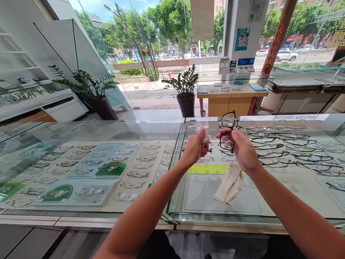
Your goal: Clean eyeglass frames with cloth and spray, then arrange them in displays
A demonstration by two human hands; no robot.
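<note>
Right hand [243, 151] just right of frame centre, fingers pinched on black glasses [228, 131], held upright above the glass counter [148, 127], one lens over the other. Beige cloth [230, 184] hanging from under the same hand, draped down toward the lower centre, its end close over the counter top. Left hand [196, 146] just left of the glasses, closed around a small pale thing [204, 136] at the fingertips; too little showing to tell what. Hands near each other, not touching. Both forearms bare, reaching up from the bottom edge of the frame.

Under the glass below the hands, a yellow-green strip [208, 168] and a pale tray. To the right, rows of dark frames [287, 151] laid flat. To the left, rows of lighter frames [102, 164] on pale cards, with green plaques [56, 193] toward the lower left.

Beyond the counter, at upper centre, a potted plant [184, 89] on the floor; another, larger plant [91, 88] at upper left beside white shelving. A wooden desk [232, 97] right of the centre plant. Behind, full-height windows with trees, street and parked cars.
</note>
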